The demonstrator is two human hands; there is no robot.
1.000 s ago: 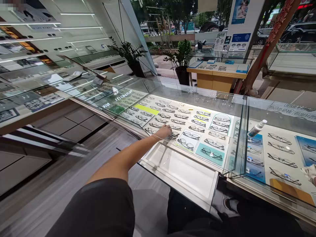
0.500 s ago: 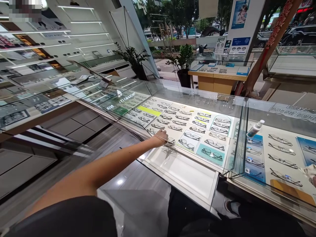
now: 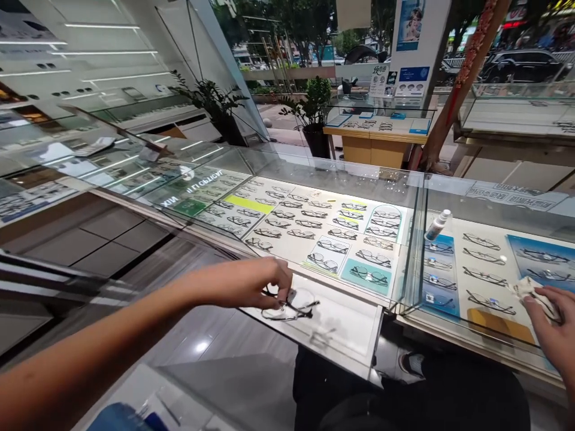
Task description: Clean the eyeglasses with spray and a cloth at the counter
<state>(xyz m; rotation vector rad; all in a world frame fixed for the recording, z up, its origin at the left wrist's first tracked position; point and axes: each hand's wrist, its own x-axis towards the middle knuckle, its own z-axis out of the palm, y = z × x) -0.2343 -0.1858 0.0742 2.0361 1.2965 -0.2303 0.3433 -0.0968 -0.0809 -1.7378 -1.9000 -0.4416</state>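
Observation:
My left hand pinches a pair of thin-rimmed eyeglasses by the frame. The glasses hang above a pulled-out white drawer, their lenses towards me and one temple pointing right. Behind them, rows of eyeglasses lie on the lit white floor of a glass display case. At the right edge, my right hand is closed around a crumpled pale cloth over the right-hand case; part of this hand is out of view. A white spray bottle stands to the left of the cloth.
Glass panes and edges divide the cases. A brown pad lies in the right case. Farther back are potted plants and a wooden display table. My dark-clad legs are below the drawer.
My left hand has come back towards me out of the case, bringing the eyeglasses over the drawer. The right hand and cloth have come further into view as the camera turned right.

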